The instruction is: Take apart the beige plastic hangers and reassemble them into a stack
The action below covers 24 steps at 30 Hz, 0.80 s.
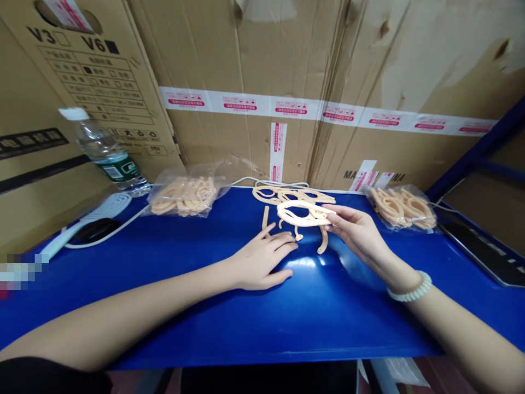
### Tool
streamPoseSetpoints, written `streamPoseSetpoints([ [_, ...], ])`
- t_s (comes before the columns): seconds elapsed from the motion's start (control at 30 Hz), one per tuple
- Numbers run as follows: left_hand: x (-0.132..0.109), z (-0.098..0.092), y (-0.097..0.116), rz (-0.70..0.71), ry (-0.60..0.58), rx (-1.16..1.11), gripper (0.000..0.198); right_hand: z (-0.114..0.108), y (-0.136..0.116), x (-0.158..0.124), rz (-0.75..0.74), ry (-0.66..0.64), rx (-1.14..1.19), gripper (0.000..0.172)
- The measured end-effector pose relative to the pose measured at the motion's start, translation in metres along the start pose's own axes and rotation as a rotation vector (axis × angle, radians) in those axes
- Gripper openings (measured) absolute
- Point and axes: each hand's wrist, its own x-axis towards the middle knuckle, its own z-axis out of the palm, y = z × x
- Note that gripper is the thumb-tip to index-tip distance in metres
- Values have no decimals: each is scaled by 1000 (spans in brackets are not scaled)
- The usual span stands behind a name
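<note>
Between the thumb and fingers of my right hand [356,232] is one end of a beige plastic folding hanger [301,220], raised a little above the tabletop and pointing left. My left hand [266,257] lies palm down on the blue table [254,323] with its fingers spread. Just beyond its fingertips is a short straight beige strip [266,217]; whether a finger touches it I cannot tell. A small beige hook piece [298,235] and a curved beige piece [323,241] lie under the held hanger. Behind them, more beige hangers [266,194] lie in a row, partly hidden.
Clear bags of beige hangers lie at the left [184,194] and right [402,207]. Farther left are a water bottle [109,156], a pale handheld fan-like item [104,210] and a dark mouse-like object [98,230]. A black flat device [484,251] sits right. Cardboard boxes [246,60] wall the back.
</note>
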Motion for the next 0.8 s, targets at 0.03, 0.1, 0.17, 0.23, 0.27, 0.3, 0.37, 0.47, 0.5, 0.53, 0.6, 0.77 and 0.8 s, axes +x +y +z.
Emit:
streamPoseSetpoints([
  [0.03,0,0,1,-34,5,15,53,1,-1,0,-10,12,5,45],
  [0.1,0,-1,1,-55,0,30,58,2,-2,0,-29,38,15,44],
  [0.17,0,-1,1,-18,-28,15,60,2,-3,-1,-37,54,26,43],
  [0.23,1,-1,1,18,-53,-7,60,2,-2,-2,-28,54,39,42],
  [0.27,1,-1,1,21,-56,-14,60,2,-2,-2,-18,51,46,42],
  [0.3,2,-1,1,19,-55,-15,61,2,-2,-2,-9,48,52,41],
  [0.37,2,-1,1,13,-48,-5,63,2,-1,-2,2,50,58,41],
  [0.47,1,0,-2,2,-31,34,67,3,-1,-2,-3,56,51,41],
  [0.5,1,0,-4,0,-27,45,69,3,-1,-2,-6,56,49,41],
  [0.53,1,0,-6,0,-27,52,70,4,-1,-2,-7,57,48,41],
  [0.6,2,0,-9,7,-37,55,72,5,-2,-3,-8,58,54,41],
  [0.77,2,0,-10,16,-16,93,73,6,-1,-5,1,57,75,40],
  [0.8,1,0,-8,1,16,114,70,5,-2,-5,7,58,75,40],
])
